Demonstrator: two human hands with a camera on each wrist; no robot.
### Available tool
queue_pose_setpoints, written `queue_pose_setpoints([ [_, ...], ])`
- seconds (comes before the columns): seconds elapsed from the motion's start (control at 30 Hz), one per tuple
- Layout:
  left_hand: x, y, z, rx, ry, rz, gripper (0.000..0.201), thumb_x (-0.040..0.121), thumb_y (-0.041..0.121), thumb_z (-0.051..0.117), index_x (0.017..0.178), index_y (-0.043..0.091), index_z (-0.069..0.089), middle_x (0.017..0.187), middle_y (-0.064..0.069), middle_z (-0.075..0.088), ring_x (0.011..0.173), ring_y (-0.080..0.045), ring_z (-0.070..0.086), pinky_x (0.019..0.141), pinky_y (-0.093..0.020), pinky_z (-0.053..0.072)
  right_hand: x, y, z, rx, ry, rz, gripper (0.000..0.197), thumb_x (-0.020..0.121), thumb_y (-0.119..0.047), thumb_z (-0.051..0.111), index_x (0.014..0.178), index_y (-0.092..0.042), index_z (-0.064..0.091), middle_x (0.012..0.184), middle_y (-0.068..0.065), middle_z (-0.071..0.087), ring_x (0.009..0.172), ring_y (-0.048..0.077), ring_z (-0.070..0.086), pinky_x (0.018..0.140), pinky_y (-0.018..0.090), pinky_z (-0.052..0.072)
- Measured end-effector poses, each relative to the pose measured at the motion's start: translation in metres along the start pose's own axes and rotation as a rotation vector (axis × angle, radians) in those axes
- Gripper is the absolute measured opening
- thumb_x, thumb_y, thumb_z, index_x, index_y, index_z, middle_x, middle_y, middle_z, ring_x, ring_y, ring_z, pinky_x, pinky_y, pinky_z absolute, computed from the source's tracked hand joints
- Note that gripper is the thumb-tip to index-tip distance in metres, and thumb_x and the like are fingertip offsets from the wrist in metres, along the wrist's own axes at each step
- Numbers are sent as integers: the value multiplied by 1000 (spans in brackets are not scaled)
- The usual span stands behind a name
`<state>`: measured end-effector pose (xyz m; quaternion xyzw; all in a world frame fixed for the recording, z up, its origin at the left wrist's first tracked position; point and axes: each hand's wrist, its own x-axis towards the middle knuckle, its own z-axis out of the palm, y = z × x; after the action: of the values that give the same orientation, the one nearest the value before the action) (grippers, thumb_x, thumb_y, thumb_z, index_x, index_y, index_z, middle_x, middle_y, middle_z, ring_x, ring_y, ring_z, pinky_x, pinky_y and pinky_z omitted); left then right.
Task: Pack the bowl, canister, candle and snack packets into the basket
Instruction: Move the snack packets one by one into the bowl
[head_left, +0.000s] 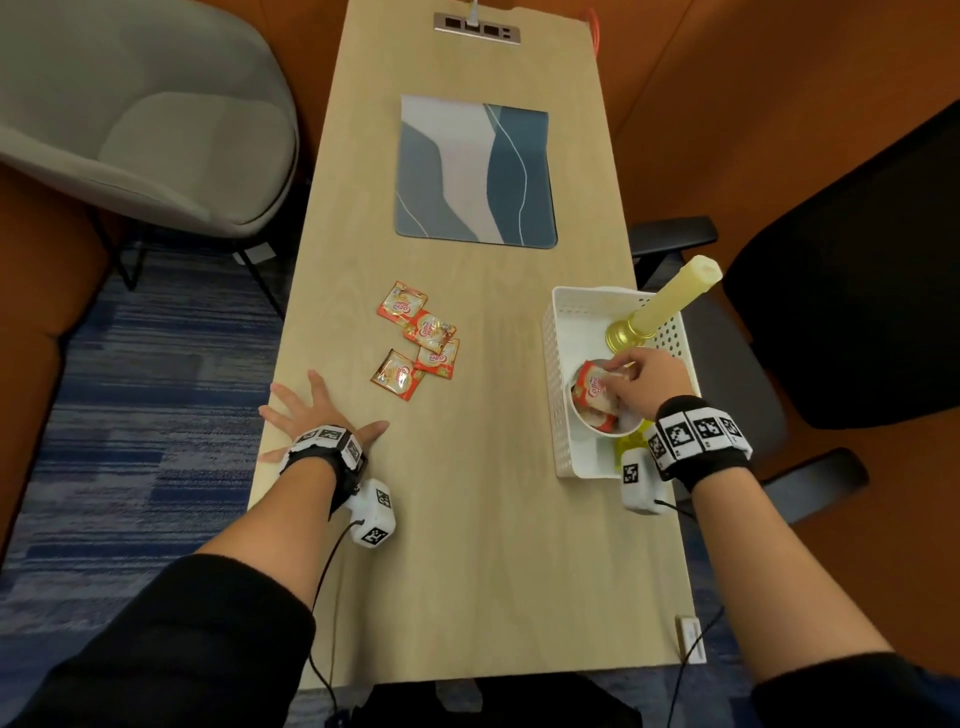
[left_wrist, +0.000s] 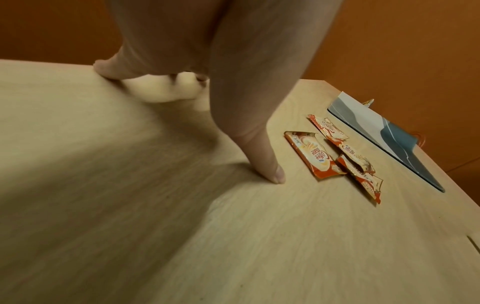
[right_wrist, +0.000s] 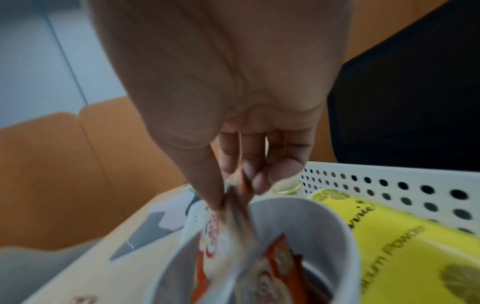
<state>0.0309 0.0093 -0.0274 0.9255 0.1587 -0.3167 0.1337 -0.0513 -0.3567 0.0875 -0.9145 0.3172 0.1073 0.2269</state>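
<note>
The right hand (right_wrist: 233, 86) has a pinching grip on an orange "Coffee mate" packet (right_wrist: 228, 207) over the white bowl (head_left: 597, 423) in the basket (head_left: 558, 332) at 3 o'clock. The yellow canister (right_wrist: 405, 242) reads "Powder". The candle (head_left: 670, 301) leans on the basket's far rim. Four packets (head_left: 415, 338) lie at center. The left hand (head_left: 317, 415) rests flat on the tabletop (head_left: 467, 545), grip wide.
</note>
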Motion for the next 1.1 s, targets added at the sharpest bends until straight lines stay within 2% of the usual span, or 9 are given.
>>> queue_pose_setpoints([
  [0.1, 0, -1, 0, -4, -3, 1, 137, 57, 72, 77, 154, 37, -15, 161, -11, -22, 147, -45, -15, 106, -77, 20, 6, -10, 9, -58, 77, -25, 19, 80, -29, 71, 97, -22, 72, 97, 4, 69, 84, 18, 59, 74, 27, 44],
  [0.17, 1, -1, -1, -10, -4, -2, 137, 57, 71, 78, 154, 38, -13, 161, -11, -22, 147, -45, -15, 105, -77, 20, 10, -33, 15, -56, 145, -137, 16, 81, -27, 70, 96, -21, 72, 98, 5, 69, 88, 20, 61, 81, 31, 50],
  [0.27, 1, 2, 0, -11, -7, -22, 139, 55, 71, 79, 153, 39, -13, 162, -9, -21, 148, -43, -14, 101, -80, 21, 14, -81, 36, 15, 61, -312, 13, 82, -23, 68, 92, -18, 74, 93, 5, 72, 86, 20, 65, 85, 33, 52],
  [0.37, 1, 3, 1, -17, 6, -34, 139, 53, 71, 80, 153, 41, -11, 162, -8, -19, 148, -41, -13, 99, -82, 21, 22, -123, 73, 81, -119, -271, 19, 83, -24, 70, 100, -15, 72, 95, 5, 73, 87, 19, 67, 84, 29, 54],
  [0.47, 1, 5, 0, -17, 13, -36, 139, 52, 71, 80, 153, 41, -10, 162, -7, -19, 148, -41, -12, 99, -81, 22, 34, -145, 111, 38, -246, -188, 44, 81, -30, 75, 119, -11, 64, 113, 10, 69, 102, 24, 66, 88, 31, 53],
  [0.6, 2, 5, 0, -15, 16, -47, 139, 53, 70, 81, 153, 41, -11, 162, -7, -19, 149, -39, -13, 100, -81, 22, 44, -147, 145, -12, -253, -152, 69, 76, -39, 78, 132, -10, 50, 128, 14, 51, 113, 30, 58, 87, 34, 47],
  [0.8, 7, 5, 3, -40, 19, -59, 138, 54, 67, 83, 152, 42, -11, 162, -6, -20, 149, -38, -14, 100, -81, 22, 53, -142, 163, 79, -177, -171, 55, 69, -30, 84, 113, -16, 56, 111, 5, 51, 88, 20, 55, 74, 26, 41],
  [0.93, 7, 4, 2, -36, 20, -58, 138, 54, 66, 83, 153, 42, -11, 162, -6, -20, 149, -39, -14, 100, -81, 21, 47, -134, 159, 109, -184, -116, 45, 72, -20, 79, 110, -14, 56, 88, 1, 57, 79, 20, 57, 64, 26, 41],
  [1.1, 4, 5, 1, -32, 22, -44, 139, 53, 68, 82, 153, 41, -10, 162, -8, -19, 148, -40, -14, 99, -82, 21, 27, -111, 132, 226, -184, -188, 26, 81, -19, 71, 106, -15, 65, 78, 2, 60, 74, 21, 59, 68, 30, 50],
])
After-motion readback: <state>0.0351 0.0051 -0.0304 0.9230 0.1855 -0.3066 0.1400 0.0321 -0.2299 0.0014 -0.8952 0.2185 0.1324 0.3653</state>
